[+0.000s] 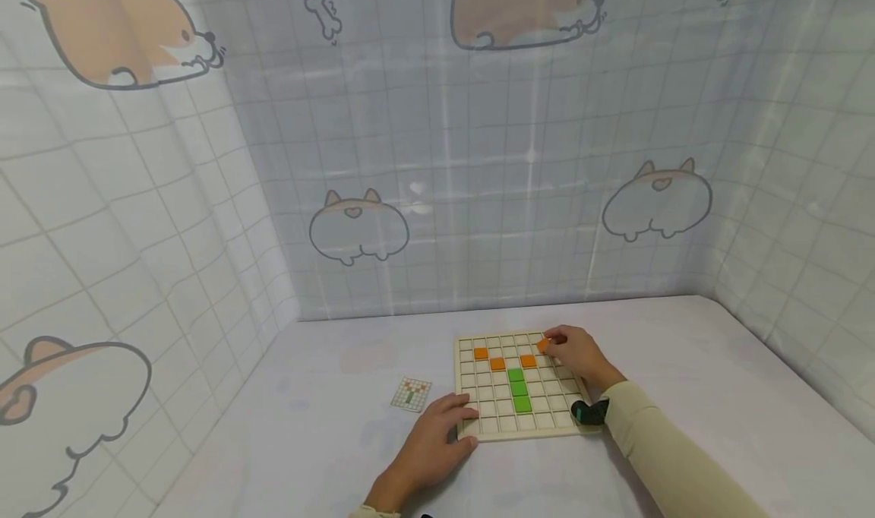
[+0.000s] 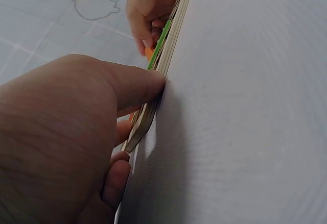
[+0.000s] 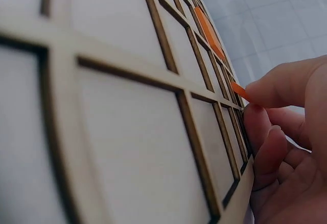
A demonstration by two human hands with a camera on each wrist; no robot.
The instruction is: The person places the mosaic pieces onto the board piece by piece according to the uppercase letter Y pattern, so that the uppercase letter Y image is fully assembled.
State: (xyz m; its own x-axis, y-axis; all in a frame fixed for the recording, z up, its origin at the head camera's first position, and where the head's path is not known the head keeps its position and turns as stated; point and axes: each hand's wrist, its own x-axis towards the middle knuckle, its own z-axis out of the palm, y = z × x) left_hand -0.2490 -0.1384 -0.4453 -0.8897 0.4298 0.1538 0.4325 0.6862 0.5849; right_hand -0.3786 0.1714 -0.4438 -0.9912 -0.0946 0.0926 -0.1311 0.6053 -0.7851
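Observation:
A pale wooden grid board (image 1: 506, 436) lies flat on the table. My right hand (image 1: 577, 351) pinches an orange square tile (image 3: 238, 90) between thumb and finger over the board's far right cells; the tile sits tilted. At the near left corner, my left hand (image 1: 434, 443) grips the board, thumb (image 2: 148, 83) against the near edge and fingers along the left side. Three green tiles (image 1: 518, 388) form a column in the middle. Above them, orange tiles (image 1: 497, 364) lie in separate cells, two at the left and one at the right.
A small card (image 1: 412, 393) printed with a coloured grid pattern lies left of the board. White cloth covers the table (image 1: 307, 427). Tiled-print curtains with cartoon dogs (image 1: 437, 161) close off the back and both sides.

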